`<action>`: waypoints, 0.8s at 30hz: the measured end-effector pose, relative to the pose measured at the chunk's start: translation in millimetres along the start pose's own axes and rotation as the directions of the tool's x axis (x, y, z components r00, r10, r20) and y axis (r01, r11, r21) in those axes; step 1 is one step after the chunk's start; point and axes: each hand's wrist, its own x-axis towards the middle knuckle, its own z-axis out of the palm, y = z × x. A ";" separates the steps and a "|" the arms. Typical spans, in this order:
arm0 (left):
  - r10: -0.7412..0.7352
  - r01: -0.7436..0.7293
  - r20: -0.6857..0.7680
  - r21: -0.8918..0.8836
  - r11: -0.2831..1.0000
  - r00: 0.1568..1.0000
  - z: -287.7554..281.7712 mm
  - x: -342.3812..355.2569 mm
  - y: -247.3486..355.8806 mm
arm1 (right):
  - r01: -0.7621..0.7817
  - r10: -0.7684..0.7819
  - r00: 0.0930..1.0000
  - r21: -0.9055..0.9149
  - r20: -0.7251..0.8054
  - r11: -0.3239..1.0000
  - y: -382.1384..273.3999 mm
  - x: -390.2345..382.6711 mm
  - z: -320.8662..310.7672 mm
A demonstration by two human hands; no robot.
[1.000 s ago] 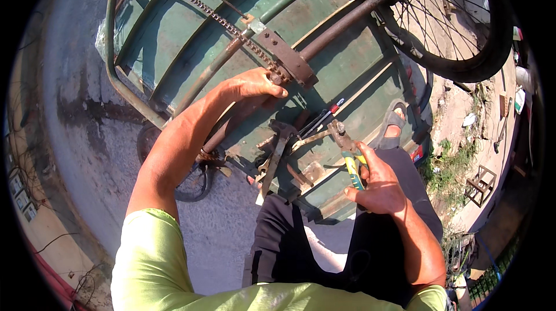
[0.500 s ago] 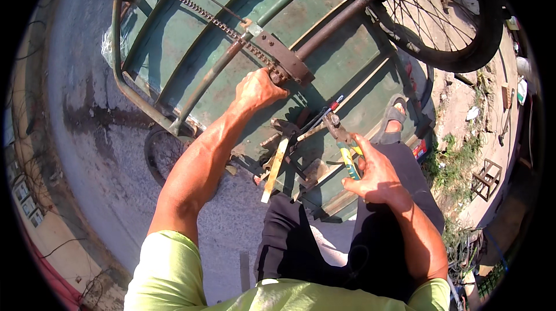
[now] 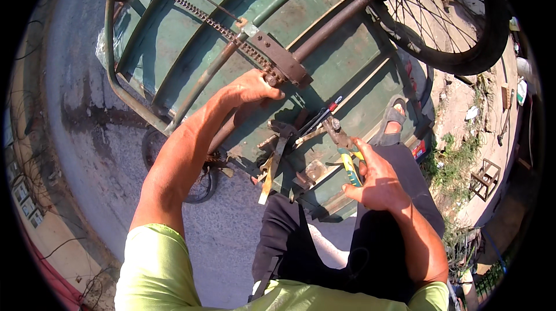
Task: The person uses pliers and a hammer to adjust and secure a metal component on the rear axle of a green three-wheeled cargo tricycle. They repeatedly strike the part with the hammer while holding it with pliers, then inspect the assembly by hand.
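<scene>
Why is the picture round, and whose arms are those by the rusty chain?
There's no robot here: a person wears a wide-angle camera on their head, looking down, so edges curve. Those are that person's bare arms. The left hand curls by the lower end of the chain, its fingers partly hidden. The right hand holds pliers with yellow-and-green handles. Underneath is a green metal panel with loose tools lying on it; a spoked wheel shows at upper right.
</scene>
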 end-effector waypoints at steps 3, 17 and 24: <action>0.004 0.044 0.258 -0.181 0.982 0.966 -19.7 0.5 -1.2 | 0.036 -0.036 0.999 0.041 -0.008 0.999 4.1 -1.9 -1.3; -0.094 0.279 -0.490 0.320 0.905 0.866 35.8 -33.3 41.5 | 0.013 -0.014 0.999 -0.012 -0.030 1.000 -0.4 1.5 -1.6; -0.007 0.165 -0.458 0.306 0.938 0.889 29.3 -25.8 26.9 | 0.023 -0.024 0.999 -0.030 -0.022 0.999 7.8 1.4 2.6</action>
